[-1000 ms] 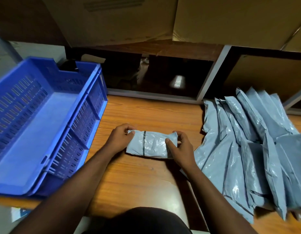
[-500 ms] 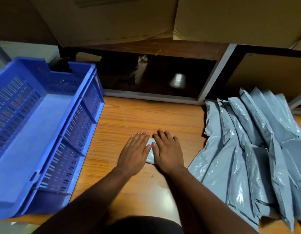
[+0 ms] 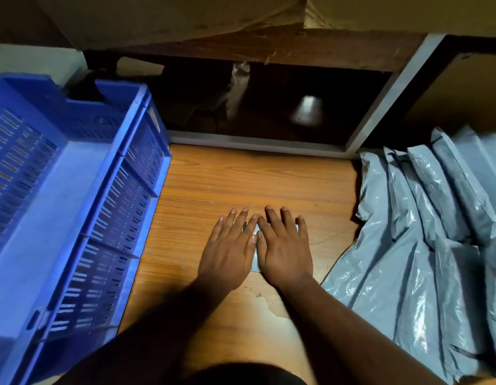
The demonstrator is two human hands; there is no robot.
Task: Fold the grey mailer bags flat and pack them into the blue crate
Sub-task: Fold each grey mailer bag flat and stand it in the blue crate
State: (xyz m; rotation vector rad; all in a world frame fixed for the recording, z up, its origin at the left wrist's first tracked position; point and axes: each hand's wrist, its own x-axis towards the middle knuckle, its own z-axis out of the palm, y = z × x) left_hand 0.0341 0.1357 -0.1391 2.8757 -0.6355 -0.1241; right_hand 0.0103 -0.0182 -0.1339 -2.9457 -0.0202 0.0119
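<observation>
We found both hands flat, fingers straight — left hand [image 3: 229, 247] and right hand [image 3: 285, 247] pressing the folded grey plastic mailer bag [image 3: 255, 258] onto the wooden worktop [image 3: 269, 179]. Advice: press evenly outward to expel air — the blue slatted plastic crate [image 3: 60, 207] held nothing.

left hand [image 3: 230, 250], right hand [image 3: 285, 247], flat, side by side

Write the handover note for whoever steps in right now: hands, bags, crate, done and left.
Left hand and right hand: both flat, fingers straight, pressing one folded bag on the wooden table.
Blue crate: at the left, no bags visible inside.
Pile of unfolded bags: at the right.
Done: one bag folded, being flattened.
Left: put it in the crate, then fold and pack the pile.
</observation>
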